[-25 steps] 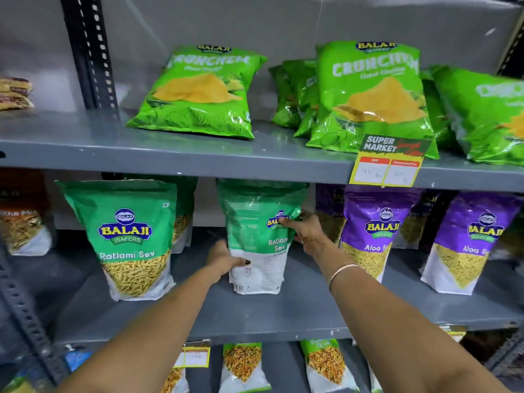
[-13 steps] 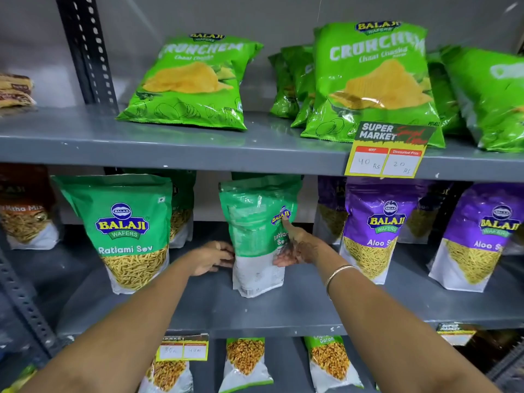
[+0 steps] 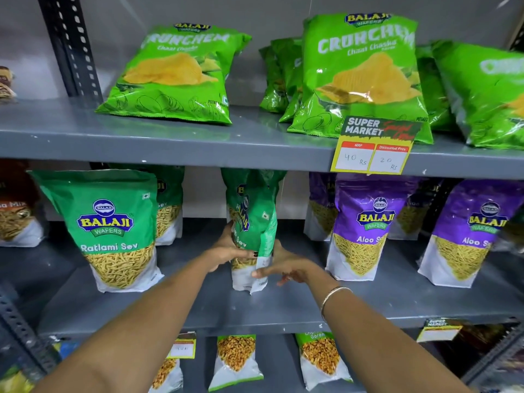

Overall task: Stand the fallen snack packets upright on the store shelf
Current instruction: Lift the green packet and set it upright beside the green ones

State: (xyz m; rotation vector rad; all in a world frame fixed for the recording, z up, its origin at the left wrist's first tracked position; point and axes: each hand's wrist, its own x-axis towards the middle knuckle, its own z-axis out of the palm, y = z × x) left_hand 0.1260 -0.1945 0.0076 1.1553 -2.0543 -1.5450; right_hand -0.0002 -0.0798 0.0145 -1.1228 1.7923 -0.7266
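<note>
A green Ratlami Sev packet (image 3: pixel 253 219) stands upright on the middle shelf (image 3: pixel 283 310), turned edge-on with its side facing me. My left hand (image 3: pixel 226 249) grips its left side low down. My right hand (image 3: pixel 286 265) holds its lower right edge near the white base. A second Ratlami Sev packet (image 3: pixel 109 231) stands upright to the left, front facing out. Purple Aloo Sev packets (image 3: pixel 365 228) stand upright to the right.
Light green Crunchem chip bags (image 3: pixel 181 75) lean back on the top shelf, with a yellow price tag (image 3: pixel 371 154) on its edge. More packets stand on the bottom shelf (image 3: pixel 235 361). A slotted steel upright (image 3: pixel 71 46) rises at the left.
The middle packet has been twisted from showing its back to standing edge-on. Both hands have slid lower and closer together on it. The view has tilted slightly.
</note>
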